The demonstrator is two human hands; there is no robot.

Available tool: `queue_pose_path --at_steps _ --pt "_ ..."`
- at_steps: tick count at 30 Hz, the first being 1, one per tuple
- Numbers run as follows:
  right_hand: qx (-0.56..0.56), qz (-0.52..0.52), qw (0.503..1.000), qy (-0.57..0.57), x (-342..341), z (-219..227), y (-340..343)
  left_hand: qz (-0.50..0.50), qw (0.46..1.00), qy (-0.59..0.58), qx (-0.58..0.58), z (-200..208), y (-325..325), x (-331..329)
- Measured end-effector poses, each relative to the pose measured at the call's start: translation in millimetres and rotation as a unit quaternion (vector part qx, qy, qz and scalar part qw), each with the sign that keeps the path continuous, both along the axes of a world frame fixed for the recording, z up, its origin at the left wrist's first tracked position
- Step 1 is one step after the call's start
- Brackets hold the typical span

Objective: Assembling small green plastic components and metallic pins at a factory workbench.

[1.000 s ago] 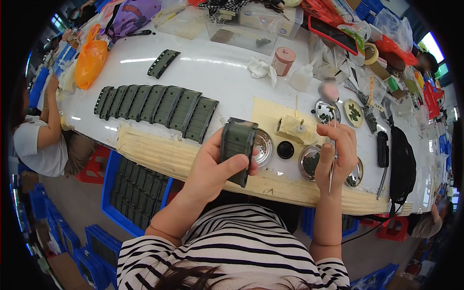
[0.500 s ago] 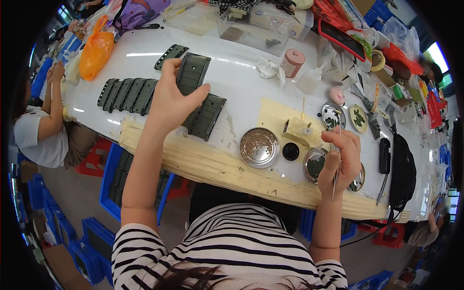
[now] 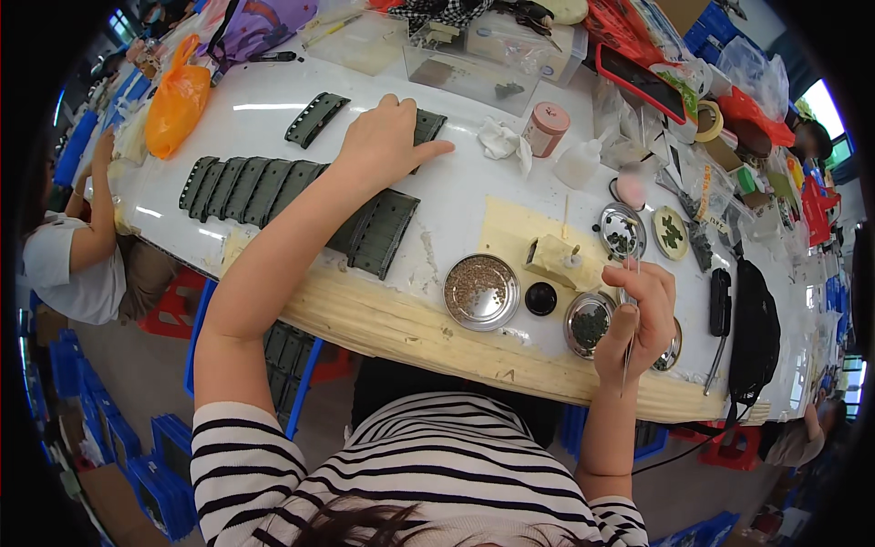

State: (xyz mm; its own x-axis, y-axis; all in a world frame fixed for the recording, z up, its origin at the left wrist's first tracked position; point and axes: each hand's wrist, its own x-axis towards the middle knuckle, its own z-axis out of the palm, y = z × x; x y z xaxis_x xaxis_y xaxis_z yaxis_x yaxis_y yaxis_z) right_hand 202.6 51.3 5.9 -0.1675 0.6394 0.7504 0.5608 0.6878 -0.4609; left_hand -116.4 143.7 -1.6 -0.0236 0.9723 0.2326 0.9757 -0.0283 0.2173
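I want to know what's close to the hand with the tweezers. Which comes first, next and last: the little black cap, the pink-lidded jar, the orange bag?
From the right hand, in the head view:
1. The little black cap, just to its left on the table.
2. The pink-lidded jar, farther back, toward the table's far side.
3. The orange bag, far off at the table's left end.

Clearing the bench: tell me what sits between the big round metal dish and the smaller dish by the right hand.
A small black round cap sits between the big dish and smaller dish, in the head view.
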Motion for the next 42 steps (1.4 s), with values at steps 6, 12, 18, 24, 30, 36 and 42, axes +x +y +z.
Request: queue_pose_path --at_steps 6,12,18,24,30,36,42 --pt "0.008 0.007 0.999 0.030 1.9 3.3 -3.5 0.063 0.985 0.040 0.158 10.8 4.2 -77.1" --pt "0.015 -0.004 0.999 0.036 1.3 4.6 -3.4 0.132 0.990 0.038 -0.016 -0.8 5.3 -128.0" --pt "-0.009 -0.007 0.997 0.080 6.9 2.3 -4.3 0.052 0.968 -0.176 0.169 27.5 -26.3 -93.5" --pt "-0.098 0.143 0.980 0.099 -5.4 12.2 -23.9 -0.237 0.910 -0.339 0.018 60.6 -122.2 9.9" --pt "-0.184 0.273 0.944 0.018 -20.8 23.4 -50.8 -0.347 0.847 -0.392 -0.097 47.7 -161.0 62.0" --pt "-0.171 0.252 0.951 0.047 -9.3 25.8 -61.3 -0.394 0.762 -0.511 -0.056 31.6 -159.7 69.4" --pt "-0.125 0.199 0.968 0.084 -11.9 25.0 -63.5 -0.242 0.440 -0.850 -0.161 -1.2 -173.0 104.0"
